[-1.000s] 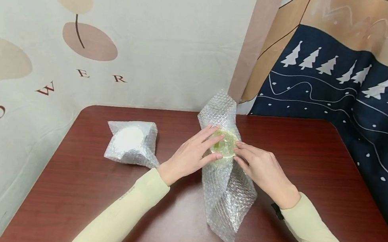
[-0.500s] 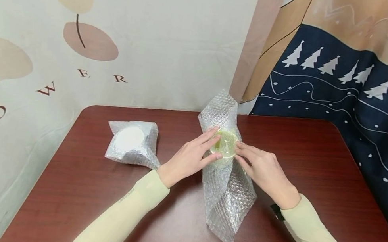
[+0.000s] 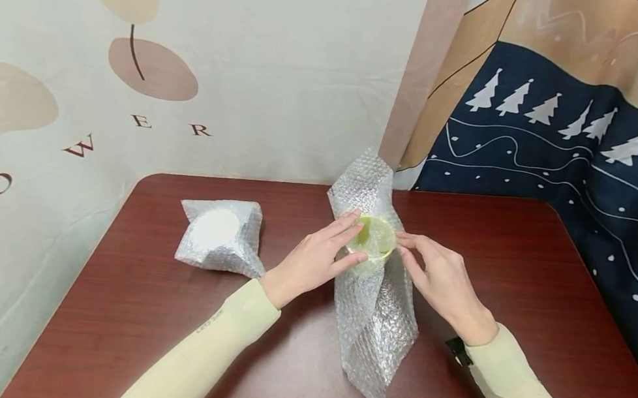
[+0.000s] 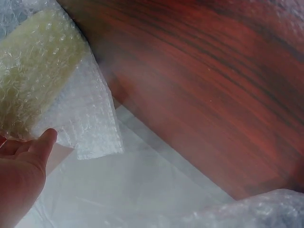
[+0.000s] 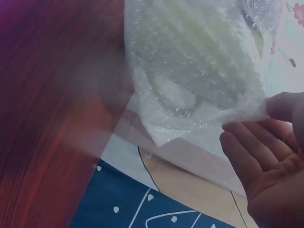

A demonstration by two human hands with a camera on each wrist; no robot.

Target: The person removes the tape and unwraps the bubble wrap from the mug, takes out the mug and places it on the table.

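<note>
In the head view, a pale green, see-through cup (image 3: 378, 240) stands mouth up in a sheet of bubble wrap (image 3: 356, 308). My left hand (image 3: 312, 260) holds the cup from the left, fingers along the far rim and thumb at the near rim. In the left wrist view the thumb (image 4: 46, 140) rests against the wrap over the cup's yellowish-green side (image 4: 42, 61). From the right, my right hand (image 3: 442, 279) pinches the wrap's edge beside the rim between thumb and fingers. The right wrist view shows the cup's ridged side (image 5: 194, 52) through the layers.
Left of my hands lies a bubble-wrapped bundle (image 3: 214, 233) with something white inside. The reddish-brown table (image 3: 498, 232) ends at the back against a pale printed cloth (image 3: 284, 90) and a navy cloth with trees (image 3: 508, 148).
My right hand has drawn slightly rightward from the cup, pulling wrap off its mouth; the green rim shows more plainly. The left hand stays almost still.
</note>
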